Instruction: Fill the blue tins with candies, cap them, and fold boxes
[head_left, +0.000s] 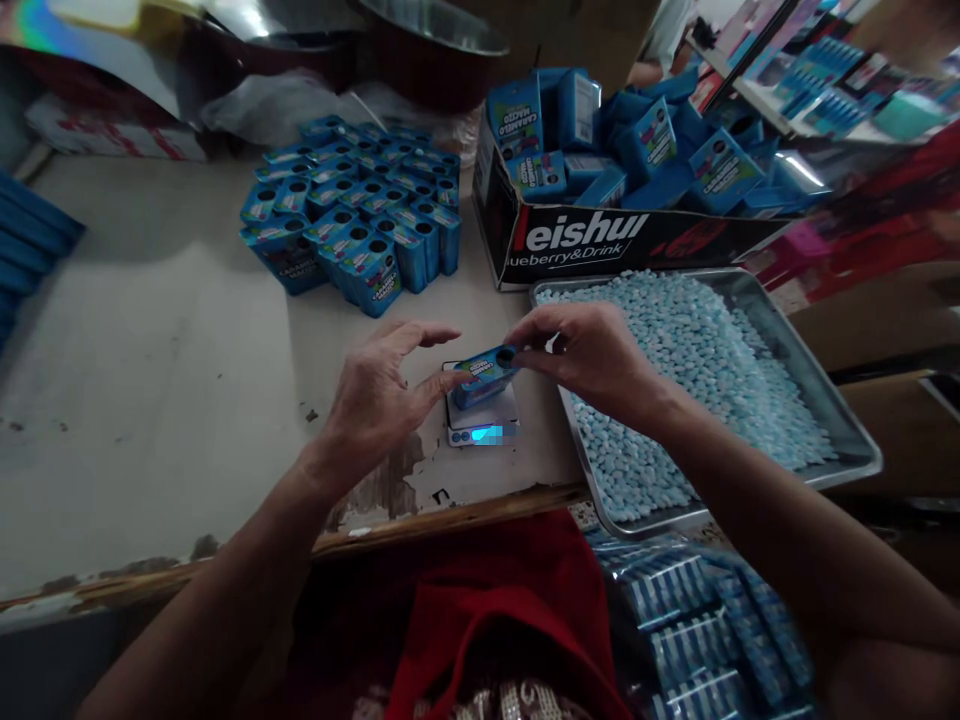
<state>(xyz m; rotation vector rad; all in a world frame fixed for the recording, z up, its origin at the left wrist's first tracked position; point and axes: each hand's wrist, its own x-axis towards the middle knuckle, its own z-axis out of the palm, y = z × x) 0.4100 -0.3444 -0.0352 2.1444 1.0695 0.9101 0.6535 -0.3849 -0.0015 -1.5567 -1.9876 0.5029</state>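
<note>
A small blue candy box (484,378) with a dark round hole in its top stands on a small digital scale (484,412) with a lit blue display. My left hand (386,385) is beside the box, its thumb touching the left end and its forefinger stretched out apart. At the hole, by the box's right end, the fingertips of my right hand (581,350) come together in a pinch; anything between them is too small to make out. Close on the right, a metal tray (847,440) holds a mass of pale blue and white candies (697,370).
Several upright blue boxes (360,215) with holes are grouped behind the scale. A black carton (637,235) piled with more boxes stands behind the tray. Wrapped blue packs (697,620) lie below the table's worn front edge (450,515). Metal bowls (442,40) stand at the back.
</note>
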